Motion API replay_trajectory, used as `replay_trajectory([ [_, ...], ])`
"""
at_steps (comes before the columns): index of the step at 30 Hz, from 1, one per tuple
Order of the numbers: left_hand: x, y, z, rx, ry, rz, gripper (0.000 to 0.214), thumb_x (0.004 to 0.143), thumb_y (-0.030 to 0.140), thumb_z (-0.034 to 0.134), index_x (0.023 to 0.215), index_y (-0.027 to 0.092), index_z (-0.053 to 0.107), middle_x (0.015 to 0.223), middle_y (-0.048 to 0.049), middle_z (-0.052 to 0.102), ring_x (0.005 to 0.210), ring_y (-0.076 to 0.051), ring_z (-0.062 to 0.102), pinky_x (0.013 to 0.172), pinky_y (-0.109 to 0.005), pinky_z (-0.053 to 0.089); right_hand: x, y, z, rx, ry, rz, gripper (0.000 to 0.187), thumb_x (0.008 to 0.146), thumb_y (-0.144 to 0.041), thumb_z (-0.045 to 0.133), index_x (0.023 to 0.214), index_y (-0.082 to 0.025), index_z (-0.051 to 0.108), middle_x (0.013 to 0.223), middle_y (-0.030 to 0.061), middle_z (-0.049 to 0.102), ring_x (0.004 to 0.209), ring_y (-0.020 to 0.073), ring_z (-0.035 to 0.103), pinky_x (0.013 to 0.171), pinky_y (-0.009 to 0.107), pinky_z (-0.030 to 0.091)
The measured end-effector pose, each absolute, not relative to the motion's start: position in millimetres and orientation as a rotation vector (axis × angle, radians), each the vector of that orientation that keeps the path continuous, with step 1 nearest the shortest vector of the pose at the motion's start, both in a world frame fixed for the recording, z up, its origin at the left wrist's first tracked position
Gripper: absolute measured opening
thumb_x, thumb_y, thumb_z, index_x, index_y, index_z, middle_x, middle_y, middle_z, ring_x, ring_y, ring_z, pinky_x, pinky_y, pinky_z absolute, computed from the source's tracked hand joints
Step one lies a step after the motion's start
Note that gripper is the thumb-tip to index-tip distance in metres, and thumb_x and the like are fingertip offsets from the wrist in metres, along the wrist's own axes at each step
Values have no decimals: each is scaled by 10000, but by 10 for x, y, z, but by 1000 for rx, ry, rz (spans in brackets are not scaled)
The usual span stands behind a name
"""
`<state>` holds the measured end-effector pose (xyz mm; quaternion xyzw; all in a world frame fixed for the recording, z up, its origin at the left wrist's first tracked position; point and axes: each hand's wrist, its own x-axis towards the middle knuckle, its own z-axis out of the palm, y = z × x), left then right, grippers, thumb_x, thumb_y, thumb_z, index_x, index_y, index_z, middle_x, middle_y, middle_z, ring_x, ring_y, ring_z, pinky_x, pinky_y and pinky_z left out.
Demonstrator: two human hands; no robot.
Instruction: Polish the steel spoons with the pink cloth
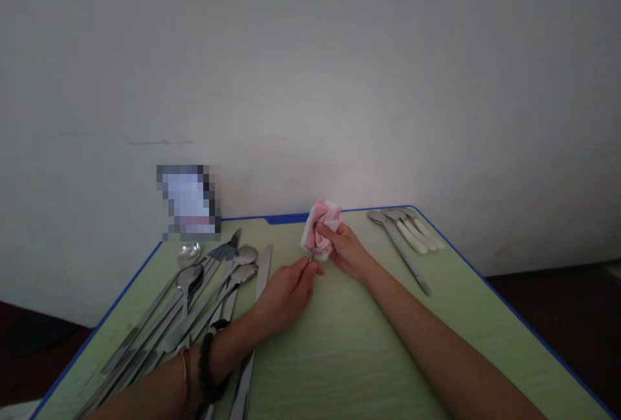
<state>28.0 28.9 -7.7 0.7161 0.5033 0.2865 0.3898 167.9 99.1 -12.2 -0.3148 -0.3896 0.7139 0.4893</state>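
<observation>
Above the middle of the table, my right hand (347,248) is closed on a pink and white cloth (321,229). The cloth is folded around the upper end of a thin metal utensil (312,255), so its head is hidden and I cannot tell its kind. Just below, my left hand (290,290) grips the utensil's handle between thumb and fingers. Left of my hands lies a pile of metal cutlery, spoons (189,276) and knives among it, partly covered by my left forearm. One table knife (263,271) lies nearest my left hand.
At the right of the green table (339,368) lie a long metal spoon (400,253) and several white-handled forks (412,235) in a row. A blurred-out phone-like device (187,200) leans at the back left. A pale wall (310,83) stands behind.
</observation>
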Motion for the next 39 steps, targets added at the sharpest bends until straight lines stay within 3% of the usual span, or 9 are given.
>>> replay_trajectory([
  [39,275,267,-76,1825,1250,701,393,945,368,278,956,148,603,447,55,489,451,-152,514,543,-246,410,1716,1021,-147,-763,-965,1800,295,604,-358,789,700,-153,600,618,-19,614,542,94,523,540,230,424],
])
